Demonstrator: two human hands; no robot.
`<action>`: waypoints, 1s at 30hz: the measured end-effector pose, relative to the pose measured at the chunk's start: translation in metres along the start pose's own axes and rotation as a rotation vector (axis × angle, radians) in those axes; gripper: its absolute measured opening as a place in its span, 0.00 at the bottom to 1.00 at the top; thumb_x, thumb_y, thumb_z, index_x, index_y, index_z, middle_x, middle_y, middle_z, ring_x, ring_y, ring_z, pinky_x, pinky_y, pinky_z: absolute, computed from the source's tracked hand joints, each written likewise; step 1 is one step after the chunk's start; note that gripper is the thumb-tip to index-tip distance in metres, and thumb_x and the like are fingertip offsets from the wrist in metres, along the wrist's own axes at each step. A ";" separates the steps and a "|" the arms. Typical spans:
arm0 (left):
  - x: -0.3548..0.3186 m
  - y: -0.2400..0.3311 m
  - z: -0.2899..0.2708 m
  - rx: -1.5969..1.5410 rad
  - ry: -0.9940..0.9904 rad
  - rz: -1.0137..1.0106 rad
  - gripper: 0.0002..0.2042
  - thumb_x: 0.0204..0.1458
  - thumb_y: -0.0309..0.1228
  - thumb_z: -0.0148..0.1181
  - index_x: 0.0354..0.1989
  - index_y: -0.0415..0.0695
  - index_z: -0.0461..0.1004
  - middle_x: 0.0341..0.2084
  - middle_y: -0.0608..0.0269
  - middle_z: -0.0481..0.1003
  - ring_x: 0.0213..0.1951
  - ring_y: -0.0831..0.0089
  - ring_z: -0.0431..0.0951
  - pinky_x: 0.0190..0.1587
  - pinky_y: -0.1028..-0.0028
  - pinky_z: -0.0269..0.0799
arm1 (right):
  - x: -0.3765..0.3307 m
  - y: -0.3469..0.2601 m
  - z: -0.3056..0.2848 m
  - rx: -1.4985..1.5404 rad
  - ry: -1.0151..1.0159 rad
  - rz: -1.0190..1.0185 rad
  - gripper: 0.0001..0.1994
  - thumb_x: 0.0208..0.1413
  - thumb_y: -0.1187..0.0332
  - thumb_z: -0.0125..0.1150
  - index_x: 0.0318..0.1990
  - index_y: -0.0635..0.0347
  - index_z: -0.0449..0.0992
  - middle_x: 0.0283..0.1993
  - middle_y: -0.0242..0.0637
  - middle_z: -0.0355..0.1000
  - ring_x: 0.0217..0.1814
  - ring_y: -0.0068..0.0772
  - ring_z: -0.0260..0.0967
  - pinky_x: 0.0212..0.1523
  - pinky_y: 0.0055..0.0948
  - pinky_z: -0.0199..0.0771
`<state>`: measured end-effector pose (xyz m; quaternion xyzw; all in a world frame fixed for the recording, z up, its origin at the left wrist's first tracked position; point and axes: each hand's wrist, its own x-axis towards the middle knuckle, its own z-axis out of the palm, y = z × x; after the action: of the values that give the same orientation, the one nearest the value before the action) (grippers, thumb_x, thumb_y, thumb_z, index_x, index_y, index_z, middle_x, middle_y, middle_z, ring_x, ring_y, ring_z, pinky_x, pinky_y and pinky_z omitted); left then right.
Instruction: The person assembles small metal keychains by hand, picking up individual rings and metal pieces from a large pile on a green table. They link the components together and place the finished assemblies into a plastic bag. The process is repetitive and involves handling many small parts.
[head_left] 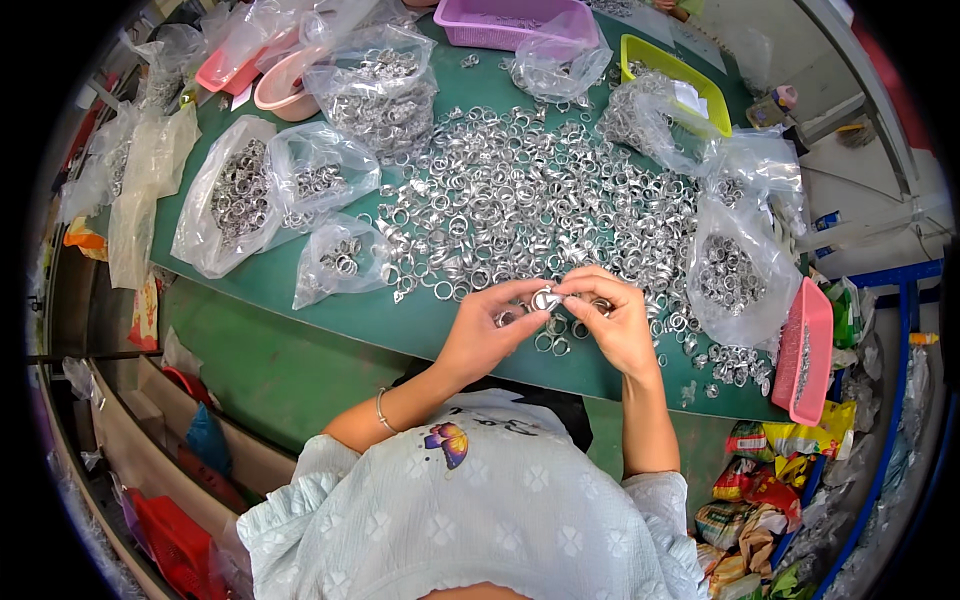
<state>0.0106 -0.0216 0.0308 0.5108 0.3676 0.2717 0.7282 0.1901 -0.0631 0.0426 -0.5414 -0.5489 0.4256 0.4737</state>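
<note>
At the near edge of the green table, my left hand (490, 327) and my right hand (612, 318) meet in front of me. Between their fingertips is a silver-coloured ring (546, 299), pinched from both sides. More rings show inside the curl of my left fingers, and some metal shows behind my right fingers. Just beyond my hands spreads a wide heap of loose silver rings (540, 190). A few rings lie on the table right below my fingertips.
Clear plastic bags of rings stand left (240, 190) and right (735, 275) of the heap. A purple basket (515, 32), a yellow-green basket (690, 75) and a pink basket (803, 350) sit around the table's edges (300, 315). Colourful packets (760, 480) are piled at lower right.
</note>
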 end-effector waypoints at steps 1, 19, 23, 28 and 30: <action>-0.001 0.000 0.000 -0.022 -0.006 0.043 0.15 0.47 0.25 0.61 0.45 0.40 0.72 0.25 0.71 0.71 0.22 0.89 0.65 0.20 0.86 0.59 | -0.001 -0.004 0.003 -0.035 0.019 -0.005 0.06 0.47 0.78 0.58 0.34 0.65 0.76 0.36 0.33 0.71 0.27 0.16 0.63 0.28 0.17 0.62; -0.007 0.005 -0.004 0.127 0.059 0.212 0.13 0.43 0.23 0.62 0.40 0.38 0.74 0.28 0.62 0.76 0.25 0.80 0.72 0.28 0.80 0.67 | -0.018 -0.020 0.039 -0.454 0.273 -0.378 0.05 0.48 0.82 0.54 0.33 0.67 0.70 0.32 0.41 0.69 0.22 0.28 0.66 0.20 0.23 0.65; -0.011 0.001 -0.005 0.422 0.123 0.590 0.14 0.41 0.24 0.64 0.39 0.37 0.74 0.25 0.60 0.75 0.23 0.78 0.71 0.25 0.79 0.66 | -0.021 -0.022 0.040 -0.369 0.215 -0.312 0.04 0.48 0.83 0.54 0.33 0.69 0.69 0.30 0.41 0.68 0.25 0.27 0.65 0.24 0.21 0.65; -0.003 -0.009 -0.009 0.262 0.090 0.432 0.13 0.40 0.22 0.64 0.37 0.37 0.75 0.24 0.58 0.75 0.22 0.76 0.71 0.26 0.79 0.66 | -0.022 -0.020 0.038 -0.424 0.133 -0.298 0.05 0.47 0.84 0.54 0.32 0.69 0.69 0.29 0.42 0.67 0.24 0.33 0.65 0.24 0.25 0.65; -0.007 -0.003 -0.009 0.403 0.149 0.578 0.13 0.39 0.22 0.64 0.37 0.37 0.75 0.25 0.58 0.75 0.22 0.76 0.71 0.26 0.79 0.66 | -0.020 -0.019 0.041 -0.405 0.155 -0.371 0.05 0.46 0.84 0.54 0.32 0.68 0.69 0.29 0.42 0.67 0.25 0.34 0.66 0.25 0.26 0.66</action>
<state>-0.0009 -0.0234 0.0283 0.7056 0.3061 0.4250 0.4773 0.1456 -0.0827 0.0525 -0.5464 -0.6745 0.1706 0.4663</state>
